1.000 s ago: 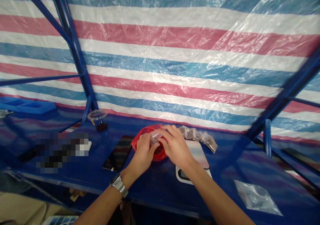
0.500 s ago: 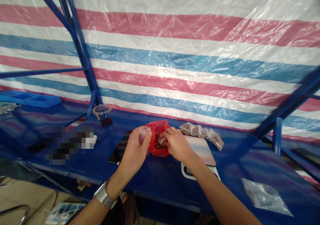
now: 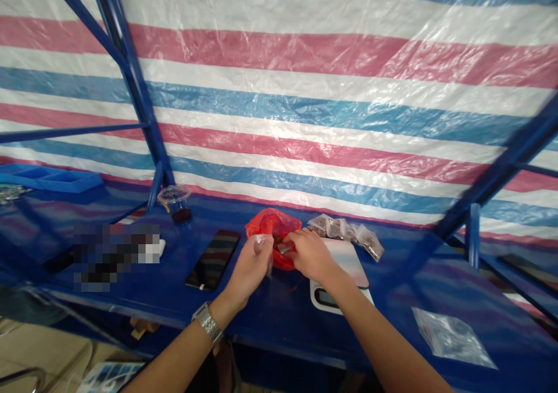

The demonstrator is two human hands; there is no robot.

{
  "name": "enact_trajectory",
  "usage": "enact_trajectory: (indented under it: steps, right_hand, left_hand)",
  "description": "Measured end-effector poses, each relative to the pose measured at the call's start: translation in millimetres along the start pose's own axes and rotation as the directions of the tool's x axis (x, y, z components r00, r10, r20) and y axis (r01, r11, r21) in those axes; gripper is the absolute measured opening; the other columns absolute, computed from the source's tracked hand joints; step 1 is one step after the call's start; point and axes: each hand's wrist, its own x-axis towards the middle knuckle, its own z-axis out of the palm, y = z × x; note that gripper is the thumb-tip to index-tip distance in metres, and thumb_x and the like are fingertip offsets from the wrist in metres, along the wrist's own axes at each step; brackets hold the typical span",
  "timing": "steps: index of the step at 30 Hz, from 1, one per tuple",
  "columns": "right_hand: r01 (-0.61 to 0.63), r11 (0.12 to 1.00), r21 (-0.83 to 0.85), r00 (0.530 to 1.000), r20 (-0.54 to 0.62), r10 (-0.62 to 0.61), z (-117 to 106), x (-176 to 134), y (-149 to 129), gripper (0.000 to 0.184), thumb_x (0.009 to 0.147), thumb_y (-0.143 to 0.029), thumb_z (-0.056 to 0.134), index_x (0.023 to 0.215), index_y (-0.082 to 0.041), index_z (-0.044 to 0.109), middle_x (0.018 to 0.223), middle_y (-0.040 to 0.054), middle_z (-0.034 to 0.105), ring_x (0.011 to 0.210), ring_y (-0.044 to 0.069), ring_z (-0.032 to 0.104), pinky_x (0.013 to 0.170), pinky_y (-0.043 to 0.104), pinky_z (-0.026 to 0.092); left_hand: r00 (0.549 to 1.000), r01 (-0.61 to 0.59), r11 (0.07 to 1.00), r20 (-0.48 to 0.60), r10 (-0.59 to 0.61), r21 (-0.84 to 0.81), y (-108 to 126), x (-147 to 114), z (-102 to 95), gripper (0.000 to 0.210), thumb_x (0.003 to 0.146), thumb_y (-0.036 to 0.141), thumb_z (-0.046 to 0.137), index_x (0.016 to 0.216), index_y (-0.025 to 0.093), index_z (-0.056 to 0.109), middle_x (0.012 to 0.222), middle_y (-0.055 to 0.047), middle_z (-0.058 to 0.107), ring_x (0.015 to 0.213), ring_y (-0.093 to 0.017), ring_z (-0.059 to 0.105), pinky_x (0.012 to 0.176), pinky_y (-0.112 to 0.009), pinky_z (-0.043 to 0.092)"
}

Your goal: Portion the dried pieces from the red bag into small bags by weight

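Observation:
A red plastic bag (image 3: 274,221) stands with its mouth open on the blue table and holds brown, crumbly bits. My left hand (image 3: 251,270) pinches a small clear plastic bag (image 3: 264,239) at the red bag's near left side. Reaching in from the right, my right hand (image 3: 310,254) has its fingers closed on a small shiny, scoop-like piece (image 3: 284,247) at the brown bits. Its exact kind is hard to make out. Beside my right wrist, partly under the forearm, lies a white digital scale (image 3: 320,304) with a smooth, shiny plate (image 3: 349,259).
Several small filled zip bags (image 3: 342,230) lie in a row behind the scale. A stack of clear bags (image 3: 451,338) is at the right. Left of my hands are a black phone (image 3: 213,259), a lidded plastic cup (image 3: 178,204) and blue trays (image 3: 72,181). Blue metal bars (image 3: 143,99) frame the table.
My left hand has moved right with the clear bag, closer to my right hand and the red bag's mouth, uncovering the phone. My right hand stays at the brown bits.

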Motion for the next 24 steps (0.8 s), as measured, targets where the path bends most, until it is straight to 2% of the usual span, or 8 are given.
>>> enact_trajectory:
  steps: [5, 10, 12, 15, 18, 22, 24]
  right_hand:
    - [-0.099, 0.972, 0.211, 0.995, 0.007, 0.1, 5.1, -0.5, -6.7, 0.015, 0.086, -0.018, 0.068, 0.098, -0.021, 0.077, 0.103, 0.0076, 0.079, 0.099, 0.024, 0.071, 0.086, 0.031, 0.048]
    - [-0.061, 0.884, 0.463, 0.998, 0.056, 0.04, 11.2, -1.0, -8.3, 0.024, 0.079, -0.006, 0.064, 0.093, -0.021, 0.078, 0.096, 0.0032, 0.081, 0.09, 0.02, 0.074, 0.081, 0.028, 0.051]
    - [-0.077, 0.841, 0.535, 0.997, 0.054, 0.057, 12.4, -0.4, -4.9, 0.024, 0.079, -0.007, 0.065, 0.095, -0.021, 0.078, 0.098, 0.0035, 0.081, 0.091, 0.02, 0.075, 0.084, 0.029, 0.053]
    - [-0.113, 0.773, 0.625, 0.992, 0.024, 0.125, 11.8, 1.7, 3.4, 0.017, 0.083, -0.015, 0.07, 0.097, -0.019, 0.078, 0.102, 0.0055, 0.08, 0.095, 0.022, 0.074, 0.09, 0.033, 0.053]
    - [-0.097, 0.69, 0.717, 0.991, 0.003, 0.137, 8.9, 3.8, 12.3, 0.017, 0.086, -0.021, 0.069, 0.1, -0.018, 0.077, 0.103, 0.0066, 0.08, 0.096, 0.023, 0.074, 0.091, 0.035, 0.054]
    - [0.029, 0.63, 0.776, 0.989, -0.115, 0.096, -0.3, 3.3, 16.2, 0.018, 0.09, -0.025, 0.067, 0.105, -0.02, 0.077, 0.11, 0.0071, 0.078, 0.102, 0.023, 0.071, 0.097, 0.038, 0.052]
    - [0.1, 0.666, 0.739, 0.981, -0.185, 0.058, -7.3, 1.1, 12.9, 0.021, 0.089, -0.022, 0.068, 0.109, -0.022, 0.076, 0.111, 0.0063, 0.077, 0.103, 0.023, 0.07, 0.098, 0.039, 0.05]
  left_hand:
    - [0.997, 0.069, 0.98, 0.027, -0.065, -0.186, 1.8, 2.5, -6.8, 0.045, 0.08, 0.056, 0.075, 0.099, 0.016, 0.071, 0.083, -0.004, 0.071, 0.077, -0.016, 0.065, 0.072, -0.027, 0.051]
    - [0.987, 0.147, 0.95, -0.021, -0.159, -0.277, 0.5, 5.1, -13.1, 0.051, 0.072, 0.054, 0.082, 0.105, 0.016, 0.07, 0.08, 0.0, 0.067, 0.069, -0.013, 0.06, 0.066, -0.026, 0.05]
    - [0.991, 0.123, 0.969, -0.025, -0.131, -0.215, 1.9, 7.1, -15.8, 0.051, 0.074, 0.055, 0.08, 0.106, 0.016, 0.07, 0.081, -0.001, 0.068, 0.071, -0.015, 0.062, 0.068, -0.027, 0.051]
    - [0.999, -0.039, 0.999, -0.023, 0.04, 0.038, 5.8, 8.5, -20.4, 0.046, 0.081, 0.055, 0.074, 0.106, 0.017, 0.07, 0.09, -0.005, 0.072, 0.083, -0.019, 0.067, 0.079, -0.031, 0.052]
    - [0.98, -0.198, 0.936, 0.035, 0.196, 0.291, 6.9, 6.9, -23.8, 0.04, 0.087, 0.048, 0.07, 0.114, 0.019, 0.067, 0.106, -0.008, 0.073, 0.099, -0.024, 0.068, 0.094, -0.036, 0.05]
    - [0.958, -0.284, 0.86, 0.16, 0.238, 0.424, -2.6, 5.7, -23.1, 0.038, 0.09, 0.039, 0.067, 0.123, 0.022, 0.063, 0.119, -0.009, 0.07, 0.11, -0.026, 0.065, 0.101, -0.04, 0.047]
    - [0.956, -0.285, 0.855, 0.193, 0.22, 0.434, -9.5, 6.9, -20.8, 0.037, 0.09, 0.035, 0.067, 0.124, 0.022, 0.062, 0.118, -0.009, 0.07, 0.107, -0.026, 0.065, 0.099, -0.04, 0.047]
